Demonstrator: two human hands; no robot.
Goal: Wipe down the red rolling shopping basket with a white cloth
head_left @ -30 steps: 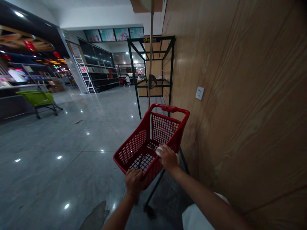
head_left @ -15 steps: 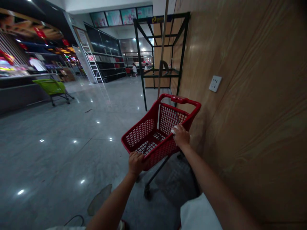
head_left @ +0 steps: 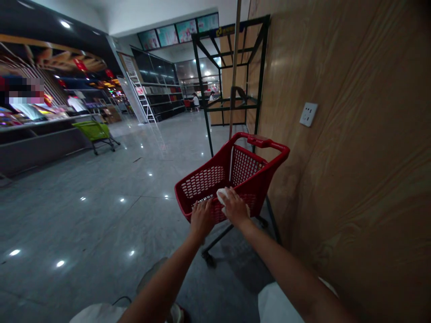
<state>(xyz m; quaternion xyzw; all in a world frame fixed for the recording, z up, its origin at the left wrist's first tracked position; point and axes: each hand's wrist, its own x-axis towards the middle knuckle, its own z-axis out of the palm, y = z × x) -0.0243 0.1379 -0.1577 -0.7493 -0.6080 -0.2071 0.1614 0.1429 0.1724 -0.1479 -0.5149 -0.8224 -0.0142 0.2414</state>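
A small red plastic shopping cart (head_left: 256,168) stands on the grey floor beside a wooden wall. My left hand (head_left: 201,220) grips the near rim of its basket, fingers curled over the edge. My right hand (head_left: 234,208) presses a white cloth (head_left: 222,195) against the same rim, just to the right of the left hand. The cart's red handle (head_left: 267,142) is on its far side.
The wooden wall (head_left: 353,134) with a white socket (head_left: 309,114) runs along the right. A dark green metal rack (head_left: 232,76) stands behind the cart. A green cart (head_left: 94,132) is far left by a counter. A ladder (head_left: 143,101) and people are in the distance.
My right hand has slid the cloth from the cart's right rim back to the near rim, close to my left hand. The view has shifted slightly.
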